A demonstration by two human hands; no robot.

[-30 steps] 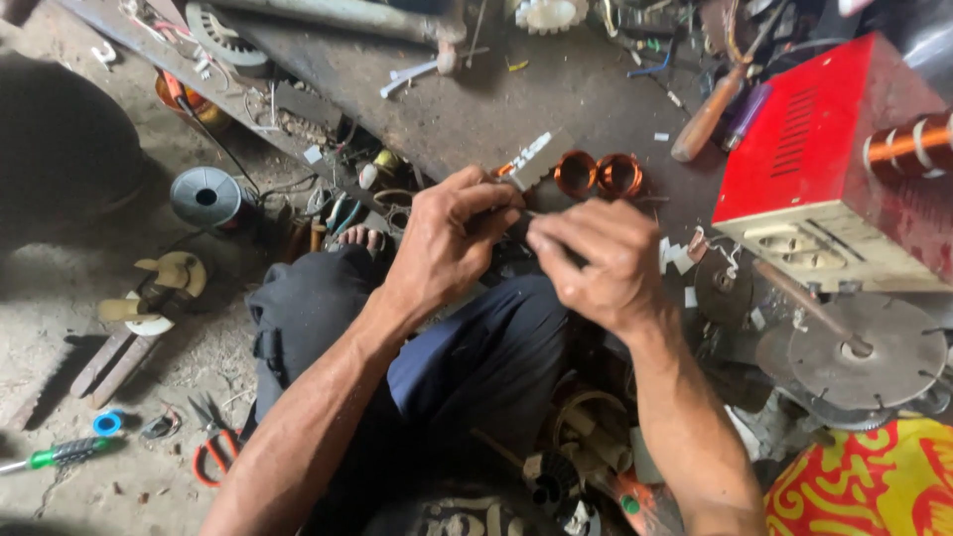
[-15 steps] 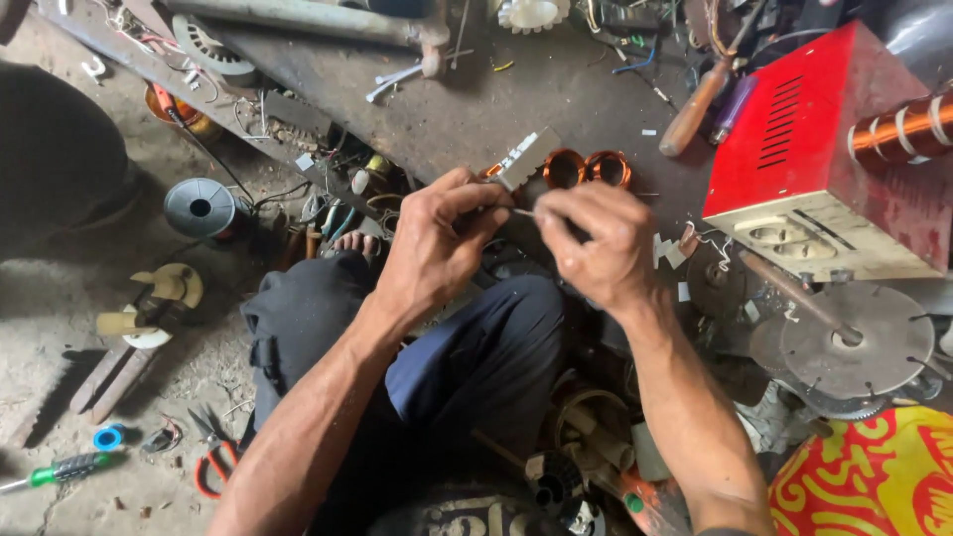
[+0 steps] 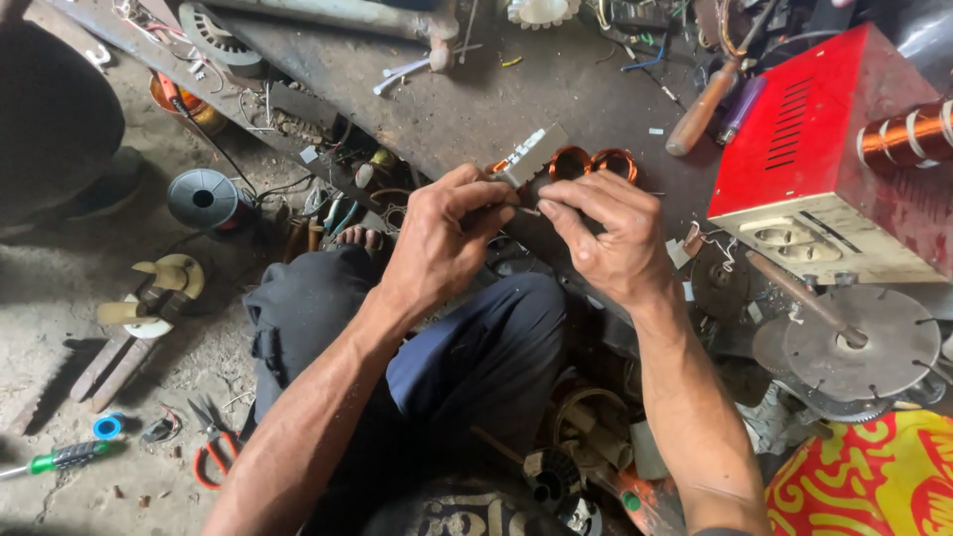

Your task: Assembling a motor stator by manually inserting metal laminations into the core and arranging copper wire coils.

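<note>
A small grey metal piece [image 3: 529, 157] sits between the two hands, above the person's knees and over the dark work board [image 3: 476, 99], and its upper end sticks out past the fingertips toward the two copper wire coils [image 3: 593, 164] lying just behind it. The left hand [image 3: 442, 238] has its fingers curled in tight, thumb and forefinger pinched on the lower end of the piece. The right hand [image 3: 606, 238] comes in from the other side with its fingers bent and close together, the tips meeting the left hand's at the same spot; what exactly it grips there is too small to tell, though a thin dark sliver shows between the two hands. To the right of the hands stands a red and cream metal box [image 3: 834, 159] with a copper-wound rod [image 3: 908, 134] across its top corner, and a wooden-handled tool [image 3: 700, 114] lies near its left edge. Below the box a round saw blade [image 3: 874, 342] lies flat. Well away on the left, on the dusty floor [image 3: 60, 298], are a black spool [image 3: 204, 199], red-handled scissors [image 3: 213, 452] and a green-handled screwdriver [image 3: 60, 459].
</note>
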